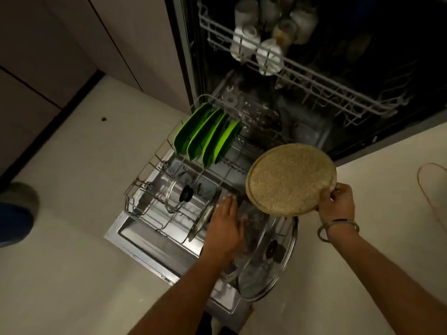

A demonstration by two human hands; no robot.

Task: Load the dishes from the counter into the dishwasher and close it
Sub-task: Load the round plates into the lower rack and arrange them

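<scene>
**Two hands over the pulled-out lower rack**

Four green plates (208, 136) standing on edge in a row at the far left of the lower rack (145, 187), leaning slightly, close together, the rack drawn fully out over the open dishwasher door (150, 245).

Round board (290, 180), speckled tan with a groove near its rim, held tilted above the right side of the rack. Gripped at its lower right edge by the right hand (336, 201), fingers curled round the rim, thumb on the near face. Thin metal bangle (337, 228) on that wrist.

Left hand (225, 223) reaching down into the rack, palm facing right, fingers (227, 201) straight and pressed together, tips beside a glass lid standing on edge (205, 216). Contact with that lid not clear. Nothing pinched or held.

Another glass lid with a black knob (186, 192) leaning in the middle of the rack, behind the edge-on one. Larger glass lid (268, 257) with a dark knob at the near right corner, tilted, partly under the left forearm.

Upper rack (302, 76) slid partway out above, white cups and jars (249, 39) clustered upside down at its left end, details lost in the dark.

Pale floor (72, 213) to the left, cabinet fronts (60, 44) beyond, small dark speck (104, 119) on the floor near them.
</scene>
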